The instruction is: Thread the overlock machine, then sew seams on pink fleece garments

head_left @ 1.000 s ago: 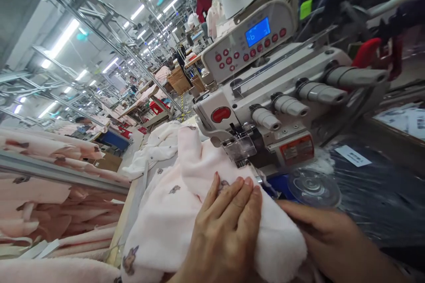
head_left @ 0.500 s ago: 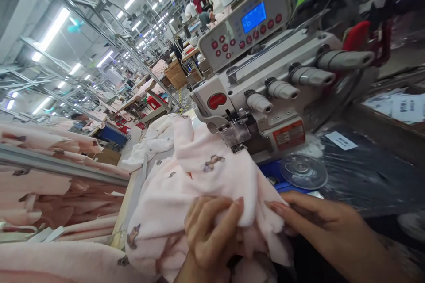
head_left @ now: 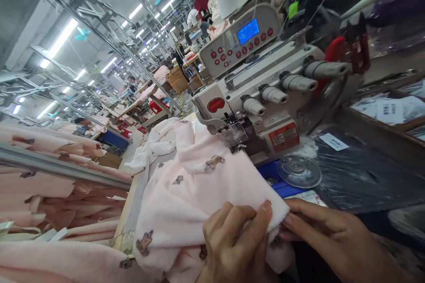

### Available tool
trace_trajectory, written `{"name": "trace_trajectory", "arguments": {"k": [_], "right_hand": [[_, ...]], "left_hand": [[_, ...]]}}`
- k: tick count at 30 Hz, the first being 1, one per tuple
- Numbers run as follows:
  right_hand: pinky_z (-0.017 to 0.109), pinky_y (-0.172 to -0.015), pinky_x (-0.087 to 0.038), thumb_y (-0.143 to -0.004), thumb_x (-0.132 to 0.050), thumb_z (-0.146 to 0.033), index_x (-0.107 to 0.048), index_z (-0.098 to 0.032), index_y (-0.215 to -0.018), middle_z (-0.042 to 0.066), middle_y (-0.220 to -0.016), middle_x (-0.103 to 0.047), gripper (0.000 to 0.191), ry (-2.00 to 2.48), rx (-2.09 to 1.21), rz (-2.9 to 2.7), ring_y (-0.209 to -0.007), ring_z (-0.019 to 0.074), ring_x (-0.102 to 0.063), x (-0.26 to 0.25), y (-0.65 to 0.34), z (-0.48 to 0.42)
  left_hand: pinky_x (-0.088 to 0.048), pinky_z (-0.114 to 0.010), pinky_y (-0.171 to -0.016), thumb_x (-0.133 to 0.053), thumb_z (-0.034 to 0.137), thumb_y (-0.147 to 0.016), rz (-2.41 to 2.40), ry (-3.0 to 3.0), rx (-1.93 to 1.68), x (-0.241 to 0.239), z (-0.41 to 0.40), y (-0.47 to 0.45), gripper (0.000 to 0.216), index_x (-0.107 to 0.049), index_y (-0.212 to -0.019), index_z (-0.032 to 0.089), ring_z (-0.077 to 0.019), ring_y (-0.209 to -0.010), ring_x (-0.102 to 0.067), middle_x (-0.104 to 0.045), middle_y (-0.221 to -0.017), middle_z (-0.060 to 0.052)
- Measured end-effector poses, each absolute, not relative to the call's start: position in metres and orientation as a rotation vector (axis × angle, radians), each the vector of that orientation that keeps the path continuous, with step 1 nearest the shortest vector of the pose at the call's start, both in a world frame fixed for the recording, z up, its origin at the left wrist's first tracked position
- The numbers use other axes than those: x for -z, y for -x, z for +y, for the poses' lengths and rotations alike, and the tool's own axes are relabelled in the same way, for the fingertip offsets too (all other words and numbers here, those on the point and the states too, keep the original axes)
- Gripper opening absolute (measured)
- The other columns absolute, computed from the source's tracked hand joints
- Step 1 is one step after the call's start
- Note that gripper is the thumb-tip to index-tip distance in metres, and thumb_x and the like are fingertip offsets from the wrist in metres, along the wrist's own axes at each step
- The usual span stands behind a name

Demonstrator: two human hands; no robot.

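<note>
A pale pink plush fabric (head_left: pixel 186 203) with small printed animal figures spreads from the sewing machine (head_left: pixel 252 97) towards me. Its far end lies beneath the presser foot (head_left: pixel 235 143). My left hand (head_left: pixel 237 239) is closed on the fabric near its edge, the thumb lying on top. Just to the right, my right hand (head_left: pixel 332 234) pinches the corner of that edge between thumb and fingers. Between the machine and my hands the edge runs fairly straight. Folds hide the fabric's lower side and some of my left fingertips.
A clear round dish (head_left: pixel 299 171) sits on a blue tray (head_left: pixel 270 172) right of the fabric. Beyond lies a dark plastic-covered surface (head_left: pixel 358 177) with a white label (head_left: pixel 334 141). Pink fabric pieces (head_left: pixel 43 185) hang over a rail (head_left: pixel 66 168) at left. Co-workers are far back.
My left hand has moved right along the fabric, close to my right hand. The loose fold by the edge has been flattened, and the edge is straighter. The view has shifted slightly.
</note>
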State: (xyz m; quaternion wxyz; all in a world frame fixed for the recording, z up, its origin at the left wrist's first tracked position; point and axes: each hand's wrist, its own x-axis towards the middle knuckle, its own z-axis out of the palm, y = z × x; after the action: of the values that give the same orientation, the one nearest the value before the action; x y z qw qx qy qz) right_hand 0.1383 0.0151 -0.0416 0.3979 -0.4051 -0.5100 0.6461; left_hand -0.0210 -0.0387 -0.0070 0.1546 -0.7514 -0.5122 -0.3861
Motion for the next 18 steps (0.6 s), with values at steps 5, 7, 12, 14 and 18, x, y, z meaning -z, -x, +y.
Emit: {"name": "trace_trajectory", "arguments": {"k": [5, 7, 12, 14, 18], "right_hand": [[0.015, -0.055, -0.052, -0.079, -0.072, -0.056, -0.068, -0.024, -0.064, 0.0, -0.066, -0.066, 0.036, 1.01, -1.639, -1.43, -0.063, 0.0166, -0.065, 0.034, -0.141, 0.013], [0.017, -0.051, -0.05, -0.086, -0.063, -0.057, -0.066, -0.024, -0.059, 0.0, -0.063, -0.067, 0.043, 1.033, -1.475, -1.544, -0.056, 0.016, -0.064, 0.036, -0.139, 0.015], [0.018, -0.053, -0.054, -0.085, -0.061, -0.052, -0.076, -0.028, -0.065, -0.002, -0.072, -0.073, 0.034, 1.057, -1.276, -1.534, -0.059, 0.0176, -0.068, 0.041, -0.121, 0.032], [0.016, -0.053, -0.053, -0.085, -0.062, -0.048, -0.076, -0.026, -0.067, -0.002, -0.071, -0.073, 0.032, 1.044, -1.265, -1.554, -0.06, 0.0164, -0.068, 0.038, -0.112, 0.045], [0.016, -0.062, -0.056, -0.088, -0.061, -0.055, -0.076, -0.024, -0.073, 0.001, -0.075, -0.074, 0.038, 1.0, -1.346, -1.554, -0.069, 0.0177, -0.071, 0.035, -0.108, 0.066]], "left_hand": [[-0.049, -0.029, -0.058, -0.064, 0.025, -0.094, -1.409, 2.143, 1.119, 0.015, -0.037, 0.019, 0.022, -0.071, -0.112, 0.014, -0.014, -0.063, -0.061, -0.069, -0.078, -0.004], [-0.048, -0.027, -0.055, -0.069, 0.029, -0.091, -1.351, 2.163, 1.076, 0.02, -0.033, 0.025, 0.025, -0.07, -0.111, 0.015, -0.0135, -0.062, -0.059, -0.067, -0.081, -0.004], [-0.052, -0.025, -0.064, -0.05, 0.008, -0.092, -1.526, 2.044, 0.934, 0.016, -0.017, 0.039, 0.034, -0.071, -0.116, 0.018, -0.0154, -0.078, -0.062, -0.065, -0.093, -0.007], [-0.053, -0.026, -0.068, -0.05, 0.005, -0.09, -1.522, 2.009, 0.899, 0.004, -0.011, 0.041, 0.038, -0.073, -0.116, 0.02, -0.0164, -0.081, -0.06, -0.068, -0.097, -0.008], [-0.049, -0.037, -0.1, -0.057, 0.001, -0.085, -1.446, 2.066, 0.988, -0.022, 0.0, 0.049, 0.031, -0.075, -0.102, 0.019, -0.0187, -0.097, -0.064, -0.077, -0.098, -0.002]]}}
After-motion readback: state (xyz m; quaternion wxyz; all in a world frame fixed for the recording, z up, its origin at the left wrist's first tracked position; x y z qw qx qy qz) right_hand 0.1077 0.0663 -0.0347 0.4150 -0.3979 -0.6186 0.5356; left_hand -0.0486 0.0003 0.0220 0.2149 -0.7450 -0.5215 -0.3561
